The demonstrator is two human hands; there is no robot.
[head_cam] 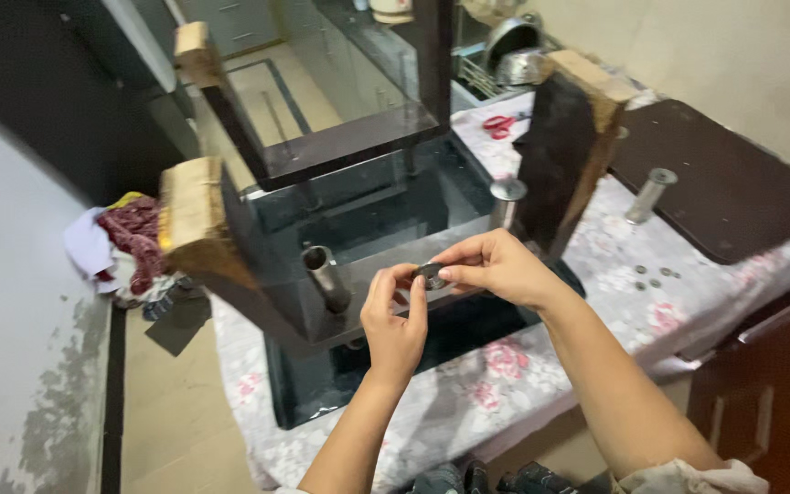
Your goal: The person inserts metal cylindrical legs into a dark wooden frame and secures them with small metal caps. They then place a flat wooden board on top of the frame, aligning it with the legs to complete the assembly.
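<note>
A small round dark metal piece (431,273), disc-like, is pinched between the fingertips of both hands above the upturned dark table (349,146). The left hand (395,320) closes thumb and forefinger on its near edge; the right hand (496,265) grips its far side. Three metal tubes stand by the table: one (326,277) beside the left hand, two (507,197) (650,194) beyond the right. Five small round pieces (653,274) lie on the flowered cloth (505,366). Red scissors (499,123) lie behind.

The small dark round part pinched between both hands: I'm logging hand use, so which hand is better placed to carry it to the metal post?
Probably the left hand: it is nearer the metal post than the right hand, and it also touches the small dark part.
</note>
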